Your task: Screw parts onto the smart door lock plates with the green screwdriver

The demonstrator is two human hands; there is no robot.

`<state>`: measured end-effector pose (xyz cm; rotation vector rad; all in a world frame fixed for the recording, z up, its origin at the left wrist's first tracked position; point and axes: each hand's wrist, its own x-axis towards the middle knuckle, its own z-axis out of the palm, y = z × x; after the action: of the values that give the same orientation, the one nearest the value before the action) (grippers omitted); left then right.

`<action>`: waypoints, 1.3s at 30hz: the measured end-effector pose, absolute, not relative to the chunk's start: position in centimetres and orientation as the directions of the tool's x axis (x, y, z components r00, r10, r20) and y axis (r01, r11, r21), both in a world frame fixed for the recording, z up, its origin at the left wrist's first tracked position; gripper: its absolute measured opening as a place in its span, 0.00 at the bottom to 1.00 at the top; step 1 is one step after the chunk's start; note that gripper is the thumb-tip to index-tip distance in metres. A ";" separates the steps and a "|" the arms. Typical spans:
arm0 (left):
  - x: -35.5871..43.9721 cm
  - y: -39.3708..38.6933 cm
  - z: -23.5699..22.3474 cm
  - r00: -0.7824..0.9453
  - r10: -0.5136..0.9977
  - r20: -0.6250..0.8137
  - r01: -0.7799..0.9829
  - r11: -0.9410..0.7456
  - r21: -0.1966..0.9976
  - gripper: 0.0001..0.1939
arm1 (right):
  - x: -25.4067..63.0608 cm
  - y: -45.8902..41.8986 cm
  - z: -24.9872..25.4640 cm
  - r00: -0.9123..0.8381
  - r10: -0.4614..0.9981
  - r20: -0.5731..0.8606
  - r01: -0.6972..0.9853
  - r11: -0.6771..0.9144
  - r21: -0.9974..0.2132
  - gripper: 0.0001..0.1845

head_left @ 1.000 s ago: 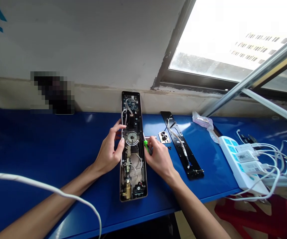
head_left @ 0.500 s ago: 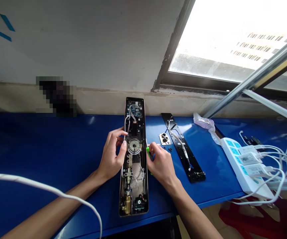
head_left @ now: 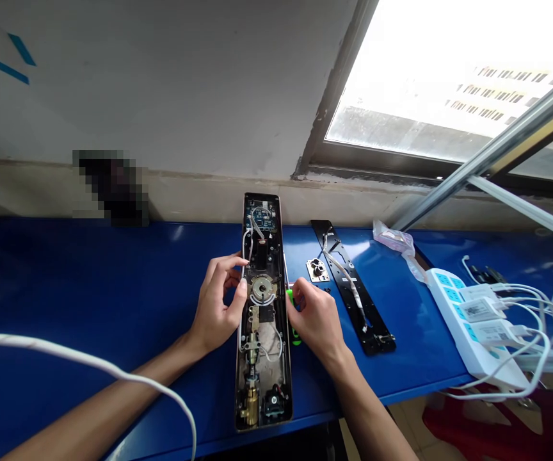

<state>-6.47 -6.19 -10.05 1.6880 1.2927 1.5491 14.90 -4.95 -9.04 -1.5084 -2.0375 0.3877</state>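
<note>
A long, narrow black housing (head_left: 277, 358) lies open-side up on the bench. Inside it are a blue circuit board (head_left: 261, 216), a round metal disc (head_left: 262, 289), white wires and a brass part (head_left: 251, 403). My left hand (head_left: 219, 301) grips the left rim, with the index fingertip and thumb on the edge beside the disc. Curled fingers of my right hand (head_left: 315, 314) close on a bright green object (head_left: 290, 298) against the right wall. Most of that object is hidden, so I cannot tell its kind. A small metal plate with a black module (head_left: 317, 269) lies just beyond this hand.
A black perforated panel (head_left: 353, 288) with a taped cable lies to the right on the blue bench (head_left: 161, 269). Farther right are a plastic bag (head_left: 394, 238) and a white power strip (head_left: 468, 333) with plugged-in adapters. A white cable (head_left: 89, 363) crosses at lower left.
The housing and both hands appear slightly lower and farther right in view. More of the green object shows beneath my right hand. Both hands keep their hold.
</note>
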 end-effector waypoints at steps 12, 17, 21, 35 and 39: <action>-6.2 -6.4 -9.4 -0.099 0.882 0.461 0.243 -0.428 0.871 0.20 | 16.0 -4.5 -8.5 -0.195 0.948 0.252 0.727 0.312 -0.611 0.14; -6.2 -6.3 -9.4 -0.108 0.875 0.472 0.272 -0.430 0.861 0.19 | 16.4 -4.5 -8.7 -0.203 0.954 0.220 0.668 0.300 -0.681 0.11; -6.1 -6.3 -9.3 -0.110 0.873 0.475 0.279 -0.432 0.858 0.19 | 17.0 -4.2 -8.7 -0.178 0.959 0.219 0.645 0.282 -0.710 0.10; -6.3 -6.3 -7.5 -0.011 0.809 0.588 0.566 -0.480 0.670 0.18 | 17.2 -4.0 -7.4 -0.119 0.935 0.334 0.692 0.319 -0.648 0.13; -6.1 -5.9 -6.5 0.028 0.783 0.621 0.582 -0.518 0.626 0.17 | 17.1 -3.7 -5.1 -0.076 0.893 0.443 0.702 0.363 -0.613 0.13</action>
<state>-6.06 -5.93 -6.51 2.0999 1.4215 1.4926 17.10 -3.70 -5.13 -1.3958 -1.8320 0.3046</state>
